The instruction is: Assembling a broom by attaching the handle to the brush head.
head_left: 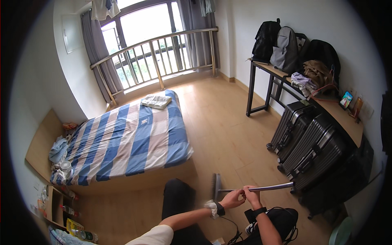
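A broom with a silver metal handle (277,186) and a grey head with dark bristles (215,186) lies across in front of me, its head to the left near the bed's corner. My right hand (252,196) is wrapped round the handle, a black band on its wrist. Close against it is my left hand (232,199), fingers curled together beside the handle; what they pinch, if anything, is hidden. A white scrunchie (211,208) and a dark band circle my left wrist. Below the hands hangs a black cable (236,232).
To the left stands a bed with a blue-striped sheet (134,141) and a folded cloth (156,101). Black suitcases (316,151) line the right side, beside a desk (354,130) with backpacks (284,49). A low shelf (55,206) with bottles is at lower left. Metal railing (155,65) fronts the window.
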Tool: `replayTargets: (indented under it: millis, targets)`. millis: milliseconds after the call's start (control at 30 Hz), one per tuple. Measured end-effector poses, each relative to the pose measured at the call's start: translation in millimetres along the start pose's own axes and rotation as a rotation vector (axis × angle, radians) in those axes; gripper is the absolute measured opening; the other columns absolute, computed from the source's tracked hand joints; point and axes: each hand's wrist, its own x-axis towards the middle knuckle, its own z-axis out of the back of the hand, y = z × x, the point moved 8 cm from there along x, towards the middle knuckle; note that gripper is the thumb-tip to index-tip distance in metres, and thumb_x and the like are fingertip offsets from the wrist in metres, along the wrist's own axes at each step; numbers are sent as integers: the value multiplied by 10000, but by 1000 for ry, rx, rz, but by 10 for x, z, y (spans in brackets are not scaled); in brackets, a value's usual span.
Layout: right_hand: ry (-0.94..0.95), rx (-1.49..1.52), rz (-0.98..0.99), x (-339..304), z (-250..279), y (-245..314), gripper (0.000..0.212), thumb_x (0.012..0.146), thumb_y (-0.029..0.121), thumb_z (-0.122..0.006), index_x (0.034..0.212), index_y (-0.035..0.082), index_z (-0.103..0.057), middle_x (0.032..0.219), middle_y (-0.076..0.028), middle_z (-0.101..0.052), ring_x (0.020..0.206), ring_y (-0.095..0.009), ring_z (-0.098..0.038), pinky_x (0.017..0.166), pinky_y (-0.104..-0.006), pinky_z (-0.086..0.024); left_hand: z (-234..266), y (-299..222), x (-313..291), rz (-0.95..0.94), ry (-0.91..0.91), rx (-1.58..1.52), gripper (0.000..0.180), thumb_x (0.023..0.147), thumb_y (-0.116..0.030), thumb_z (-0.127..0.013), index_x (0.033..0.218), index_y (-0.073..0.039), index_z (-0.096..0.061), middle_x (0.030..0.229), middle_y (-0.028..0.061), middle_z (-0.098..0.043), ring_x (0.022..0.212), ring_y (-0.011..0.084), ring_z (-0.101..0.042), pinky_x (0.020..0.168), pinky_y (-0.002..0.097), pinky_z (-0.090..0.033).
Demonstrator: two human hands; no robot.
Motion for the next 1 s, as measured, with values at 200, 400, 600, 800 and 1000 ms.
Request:
replayTargets:
  millis: [200,400,600,800,1000]
  targets:
    - [-177,-299,88,-74,199,197,195,792,143,-596,716,-20,-669,632,-184,-646,605,-317,-664,558,-381,-518,67,-90,-64,-15,-23,-43,408,809,-216,-652,1146,-18,-535,1120,184,-602,1089,327,-577,933,389,-468]
    - [-161,-492,160,-188,239,664,218,784,213,-633,760,1,-678,717,-200,-664,725,-368,-672,641,-418,-528,38,-89,-38,-38,-3,-100,515,808,-218,-646,1244,0,-481,1192,207,-582,1146,346,-547,978,402,-442]
    - [-105,-402,137,-171,123,621,232,838,214,-664,863,-17,-668,697,-139,-677,606,-230,-670,559,-351,-527,-7,17,-47,-25,-11,-87,625,814,-250,-639,1333,7,-405,1283,236,-515,1220,362,-487,1018,404,-415]
    - [9,-263,138,-161,74,331,262,865,236,-652,917,-21,-645,713,-114,-664,573,-171,-645,527,-307,-521,52,-60,-116,-14,31,-65,639,813,-262,-640,1335,20,-402,1354,236,-454,1254,370,-451,1040,409,-398]
    - [39,-405,114,-111,47,284,271,857,236,-608,913,-24,-658,695,-118,-654,594,-182,-640,567,-314,-515,90,-128,-127,-31,63,-101,621,794,-249,-645,1297,51,-438,1323,244,-495,1248,370,-460,1047,403,-392]
